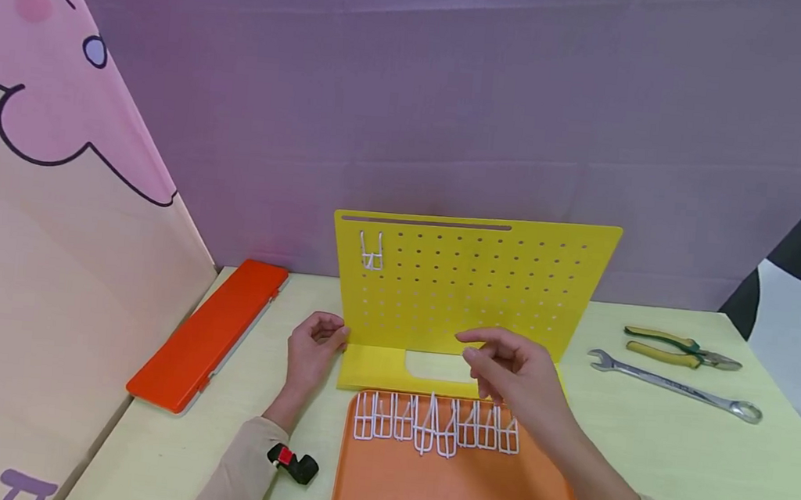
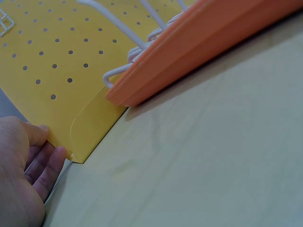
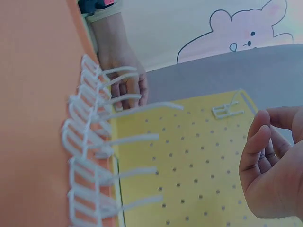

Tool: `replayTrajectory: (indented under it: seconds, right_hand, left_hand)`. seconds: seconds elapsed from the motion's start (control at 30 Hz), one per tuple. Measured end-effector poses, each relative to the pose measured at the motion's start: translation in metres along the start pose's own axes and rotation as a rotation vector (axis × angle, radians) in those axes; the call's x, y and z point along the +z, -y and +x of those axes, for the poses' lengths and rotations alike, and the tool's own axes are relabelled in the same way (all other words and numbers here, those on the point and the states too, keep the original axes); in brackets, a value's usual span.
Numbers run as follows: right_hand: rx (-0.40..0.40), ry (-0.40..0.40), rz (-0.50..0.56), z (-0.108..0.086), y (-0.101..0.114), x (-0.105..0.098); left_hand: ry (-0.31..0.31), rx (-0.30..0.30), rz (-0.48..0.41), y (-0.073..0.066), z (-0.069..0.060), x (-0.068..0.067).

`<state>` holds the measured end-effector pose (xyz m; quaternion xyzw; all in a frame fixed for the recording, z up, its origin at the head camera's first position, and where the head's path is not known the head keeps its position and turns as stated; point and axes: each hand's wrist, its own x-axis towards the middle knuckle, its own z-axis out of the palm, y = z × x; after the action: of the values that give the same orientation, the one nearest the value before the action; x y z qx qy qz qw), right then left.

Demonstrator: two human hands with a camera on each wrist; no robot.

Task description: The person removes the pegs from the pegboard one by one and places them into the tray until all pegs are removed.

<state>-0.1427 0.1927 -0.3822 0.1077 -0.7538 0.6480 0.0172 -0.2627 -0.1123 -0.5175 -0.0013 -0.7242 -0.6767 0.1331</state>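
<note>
A yellow pegboard (image 1: 467,302) stands upright on its folded base, with one white wire hook (image 1: 372,251) hanging at its upper left. My left hand (image 1: 313,347) holds the board's lower left edge; in the left wrist view, thumb and fingers (image 2: 49,165) meet that edge by the base corner. My right hand (image 1: 514,369) hovers in front of the board's lower right, holding nothing. Its index finger and thumb (image 3: 258,139) are bent and apart from the board. Below it, several white wire hooks (image 1: 425,426) lie in a row along the far rim of an orange tray (image 1: 438,492).
An orange-red case (image 1: 213,333) lies left of the board. Pliers (image 1: 675,348) with yellow-green handles and a steel wrench (image 1: 675,387) lie on the right of the pale table (image 1: 679,476). Behind stands a purple-grey backdrop (image 1: 454,113).
</note>
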Motion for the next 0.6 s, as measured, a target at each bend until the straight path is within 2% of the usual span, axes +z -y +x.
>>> replayTrajectory:
  seconds: [0.23, 0.5, 0.6]
  right_hand:
    - [-0.035, 0.054, 0.017, 0.015, 0.006, 0.023]
    - [-0.114, 0.096, -0.021, 0.033, 0.012, 0.048]
    - [-0.092, 0.101, 0.014, 0.042, 0.014, 0.056]
  left_hand:
    - [-0.005, -0.022, -0.009, 0.001, -0.001, 0.000]
    - [0.012, 0.026, -0.048, 0.003, 0.001, -0.001]
    - [0.012, 0.029, -0.049, 0.003, 0.002, -0.001]
